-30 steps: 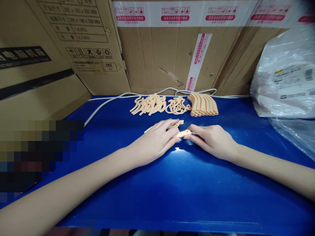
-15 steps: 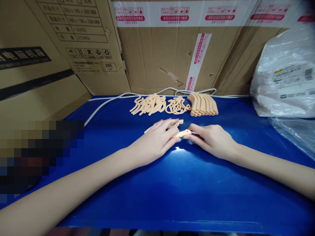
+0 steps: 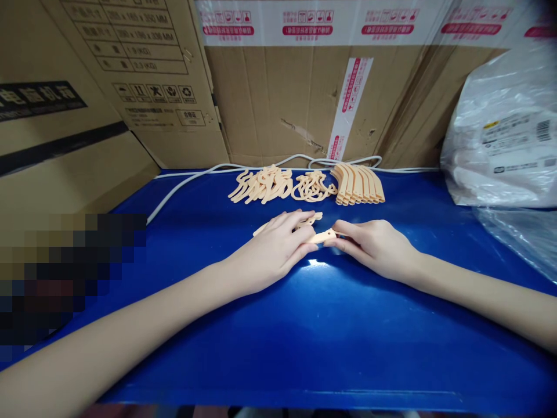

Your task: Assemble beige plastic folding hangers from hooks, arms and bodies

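Note:
Over the blue table my left hand (image 3: 282,241) is closed on a cream plastic handle piece (image 3: 322,236) with a small hole near its end. The rest of that piece is hidden under my fingers. My right hand (image 3: 369,239) pinches a thin cream part (image 3: 339,233) at the end of the handle piece; most of it is hidden by thumb and finger. Just beyond my left fingers another cream piece (image 3: 318,216) shows, partly covered by the hand. Whether it lies on the table or is held I cannot tell.
Farther back are a pile of curved cream strips (image 3: 265,184), a pile of thin hooked pieces (image 3: 314,187) and a row of curved hollow handles (image 3: 359,184). Behind them runs a white cable (image 3: 209,169) before cardboard boxes (image 3: 278,104). Clear plastic bags (image 3: 505,133) lie at the right.
The view has shifted very slightly. Both hands keep nearly the same place and hold, with the thin part still at the handle piece's end.

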Motion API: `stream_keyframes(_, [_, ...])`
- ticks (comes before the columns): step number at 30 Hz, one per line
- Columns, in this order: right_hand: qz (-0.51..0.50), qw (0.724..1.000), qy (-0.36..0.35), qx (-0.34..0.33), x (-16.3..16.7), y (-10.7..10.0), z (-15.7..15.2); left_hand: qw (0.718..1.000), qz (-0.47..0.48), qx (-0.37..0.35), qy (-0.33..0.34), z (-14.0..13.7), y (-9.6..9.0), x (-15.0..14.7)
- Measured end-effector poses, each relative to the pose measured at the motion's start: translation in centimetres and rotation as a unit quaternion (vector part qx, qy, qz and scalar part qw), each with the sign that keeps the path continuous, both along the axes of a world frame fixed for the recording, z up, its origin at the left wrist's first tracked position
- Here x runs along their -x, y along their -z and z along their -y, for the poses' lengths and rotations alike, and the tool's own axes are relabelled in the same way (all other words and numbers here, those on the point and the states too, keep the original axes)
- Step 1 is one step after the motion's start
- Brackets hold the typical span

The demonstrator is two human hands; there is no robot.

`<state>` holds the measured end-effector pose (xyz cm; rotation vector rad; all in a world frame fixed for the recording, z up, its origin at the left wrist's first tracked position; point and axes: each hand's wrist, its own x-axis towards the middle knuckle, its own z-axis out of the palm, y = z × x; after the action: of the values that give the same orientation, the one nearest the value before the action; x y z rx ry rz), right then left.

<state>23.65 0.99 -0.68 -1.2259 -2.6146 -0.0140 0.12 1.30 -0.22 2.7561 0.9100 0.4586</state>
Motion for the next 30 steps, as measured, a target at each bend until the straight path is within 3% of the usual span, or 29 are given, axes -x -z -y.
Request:
stream_keyframes(8, [0.030,0.997,-0.015,-0.075,-0.17,0.08,0.22,1.000,-0.005,0.016,0.002,0.07,-0.14,0.11])
stream_keyframes(30, [0.032,0.984,-0.035,-0.172,-0.27,0.18,0.60,1.000,-0.016,0.021,0.013,-0.06,-0.30,0.22])
